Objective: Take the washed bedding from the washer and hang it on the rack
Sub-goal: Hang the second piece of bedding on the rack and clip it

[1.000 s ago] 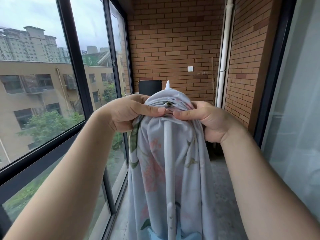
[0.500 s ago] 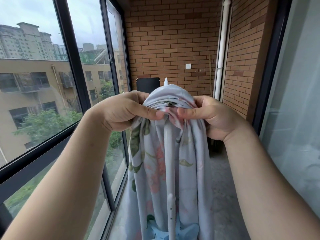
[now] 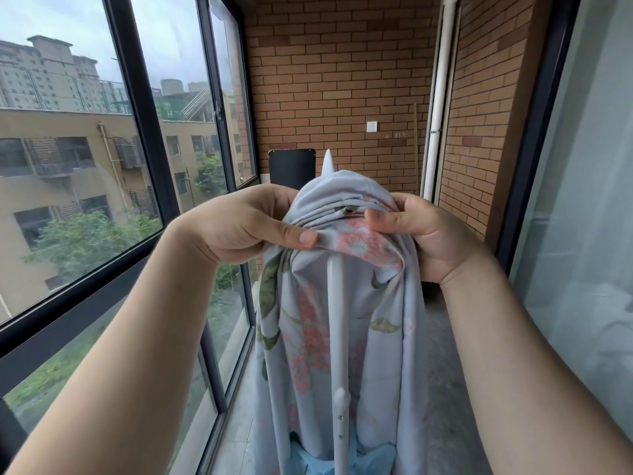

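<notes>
The floral sheet already drapes the rack bar below my pinching left hand and right hand; spreading remains.

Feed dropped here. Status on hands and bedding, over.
Left hand and right hand both pinch the bedding up top. Bedding draped over the white rack bar, bunched. Nothing in the way.
</notes>
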A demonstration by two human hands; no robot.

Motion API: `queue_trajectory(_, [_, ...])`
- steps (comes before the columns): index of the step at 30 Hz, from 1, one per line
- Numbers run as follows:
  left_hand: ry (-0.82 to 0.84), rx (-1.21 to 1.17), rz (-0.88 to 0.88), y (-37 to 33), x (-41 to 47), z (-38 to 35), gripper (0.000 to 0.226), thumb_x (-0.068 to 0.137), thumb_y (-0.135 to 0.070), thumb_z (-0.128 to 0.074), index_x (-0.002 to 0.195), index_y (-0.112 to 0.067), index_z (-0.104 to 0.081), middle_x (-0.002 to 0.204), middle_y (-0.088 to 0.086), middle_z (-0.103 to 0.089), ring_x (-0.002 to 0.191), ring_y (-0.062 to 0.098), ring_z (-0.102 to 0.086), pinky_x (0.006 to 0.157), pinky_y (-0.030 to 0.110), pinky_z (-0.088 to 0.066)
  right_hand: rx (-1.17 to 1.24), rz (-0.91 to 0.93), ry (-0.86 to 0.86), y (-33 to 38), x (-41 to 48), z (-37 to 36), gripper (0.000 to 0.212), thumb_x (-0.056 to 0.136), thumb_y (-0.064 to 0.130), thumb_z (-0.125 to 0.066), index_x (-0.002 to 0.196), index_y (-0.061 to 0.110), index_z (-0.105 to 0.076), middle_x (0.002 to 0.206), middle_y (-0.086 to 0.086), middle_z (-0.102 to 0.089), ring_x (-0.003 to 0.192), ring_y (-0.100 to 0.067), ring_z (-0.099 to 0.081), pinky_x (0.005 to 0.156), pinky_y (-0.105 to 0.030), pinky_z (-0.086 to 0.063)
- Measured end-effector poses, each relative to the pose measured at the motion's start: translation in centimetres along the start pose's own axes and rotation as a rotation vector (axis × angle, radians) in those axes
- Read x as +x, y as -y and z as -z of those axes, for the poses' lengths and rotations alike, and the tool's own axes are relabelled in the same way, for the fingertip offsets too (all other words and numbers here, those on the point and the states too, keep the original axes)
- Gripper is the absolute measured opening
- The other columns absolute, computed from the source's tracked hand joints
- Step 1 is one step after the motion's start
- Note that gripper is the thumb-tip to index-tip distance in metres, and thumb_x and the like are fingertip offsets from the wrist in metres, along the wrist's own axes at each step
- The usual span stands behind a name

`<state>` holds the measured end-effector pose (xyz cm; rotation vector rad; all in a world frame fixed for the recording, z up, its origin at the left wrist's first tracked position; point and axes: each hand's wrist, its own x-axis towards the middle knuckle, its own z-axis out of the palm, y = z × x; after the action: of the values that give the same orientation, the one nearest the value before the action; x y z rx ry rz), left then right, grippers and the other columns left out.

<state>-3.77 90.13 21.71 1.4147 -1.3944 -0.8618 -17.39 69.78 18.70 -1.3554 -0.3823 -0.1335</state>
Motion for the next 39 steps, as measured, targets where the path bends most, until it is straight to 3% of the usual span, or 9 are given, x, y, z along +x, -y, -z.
queue_trajectory(4, [0.052, 0.072, -0.033, 0.2, 0.2, 0.2, 0.031, 0.087, -0.002, -0.061, 0.114, 0.013, -0.059, 0.114, 0.026, -0.063, 0.106, 0.039, -0.058, 0.098, 0.052, -0.045, 0.001, -0.016, 0.053, -0.2, 0.2, 0.7, 0.049, 0.064, 0.019, -0.089, 0.107, 0.001, -0.073, 0.107, -0.016, -0.073, 0.096, -0.026, -0.072, 0.082, -0.033, -0.059])
queue_trajectory(7, [0.066, 0.06, -0.074, 0.5, 0.3, 0.1, 0.027, 0.086, 0.002, -0.056, 0.111, 0.006, -0.064, 0.11, 0.02, -0.067, 0.103, 0.034, -0.062, 0.094, 0.044, -0.049, -0.004, 0.003, 0.065, -0.4, 0.2, 0.9, 0.036, 0.066, 0.015, -0.084, 0.1, 0.005, -0.076, 0.102, -0.013, -0.075, 0.093, -0.025, -0.073, 0.081, -0.033, -0.059])
queue_trajectory(10, [0.07, -0.012, -0.069, 0.9, 0.5, 0.2, 0.029, 0.086, 0.001, -0.058, 0.113, 0.005, -0.064, 0.112, 0.02, -0.068, 0.104, 0.034, -0.064, 0.094, 0.043, -0.05, 0.017, 0.018, 0.057, -0.6, 0.4, 1.0, 0.031, 0.066, 0.013, -0.081, 0.097, 0.006, -0.077, 0.101, -0.013, -0.075, 0.092, -0.024, -0.073, 0.081, -0.033, -0.059])
queue_trajectory(17, [0.077, -0.201, -0.017, 1.8, 1.6, 1.5, 0.046, 0.085, -0.016, -0.075, 0.121, 0.007, -0.058, 0.113, 0.022, -0.067, 0.101, 0.034, -0.067, 0.093, 0.044, -0.055, 0.051, -0.022, -0.002, -1.1, 1.4, 1.6, 0.044, 0.065, 0.023, -0.087, 0.103, 0.004, -0.075, 0.102, -0.014, -0.074, 0.09, -0.024, -0.073, 0.078, -0.033, -0.059])
queue_trajectory(21, [0.036, -0.257, -0.01, 2.6, 2.3, 2.1, 0.054, 0.085, -0.023, -0.076, 0.125, 0.007, -0.056, 0.116, 0.025, -0.064, 0.102, 0.036, -0.066, 0.095, 0.047, -0.052, 0.088, -0.065, -0.044, -1.3, 2.4, 2.1, 0.074, 0.08, 0.032, -0.079, 0.134, -0.009, -0.052, 0.134, -0.029, -0.055, 0.122, -0.04, -0.055, 0.104, -0.047, -0.046])
queue_trajectory(24, [-0.018, -0.276, -0.009, 3.1, 3.0, 2.6, 0.062, 0.08, -0.025, -0.08, 0.126, 0.008, -0.054, 0.117, 0.026, -0.063, 0.101, 0.036, -0.066, 0.095, 0.047, -0.052, 0.089, -0.084, -0.055, -1.8, 3.4, 2.4, 0.075, 0.089, 0.034, -0.069, 0.143, -0.01, -0.041, 0.148, -0.034, -0.037, 0.14, -0.048, -0.034, 0.118, -0.057, -0.026])
queue_trajectory(30, [-0.044, -0.308, -0.009, 3.9, 4.3, 3.3, 0.057, 0.082, -0.033, -0.078, 0.119, 0.006, -0.06, 0.115, 0.023, -0.065, 0.1, 0.034, -0.067, 0.092, 0.044, -0.055, 0.061, -0.045, -0.233, -2.1, 4.7, 2.8, 0.055, 0.093, 0.032, -0.06, 0.13, -0.008, -0.057, 0.125, -0.027, -0.063, 0.11, -0.032, -0.063, 0.095, -0.039, -0.055])
queue_trajectory(34, [-0.144, -0.334, -0.005, 4.5, 5.5, 3.9, 0.061, 0.095, -0.038, -0.058, 0.134, 0.009, -0.049, 0.131, 0.029, -0.054, 0.115, 0.037, -0.057, 0.102, 0.048, -0.047, 0.023, -0.005, -0.33, -2.1, 5.6, 3.3, 0.043, 0.096, 0.028, -0.059, 0.123, -0.005, -0.064, 0.12, -0.025, -0.067, 0.106, -0.032, -0.065, 0.093, -0.039, -0.055])
queue_trajectory(39, [-0.208, -0.373, -0.03, 4.4, 7.5, 4.2, 0.046, 0.104, -0.035, -0.042, 0.131, -0.002, -0.058, 0.123, 0.021, -0.064, 0.108, 0.032, -0.064, 0.095, 0.041, -0.052, -0.016, 0.004, -0.423, -2.4, 7.2, 4.5, 0.044, 0.096, 0.031, -0.061, 0.125, -0.002, -0.064, 0.124, -0.026, -0.065, 0.119, -0.04, -0.06, 0.103, -0.047, -0.049])
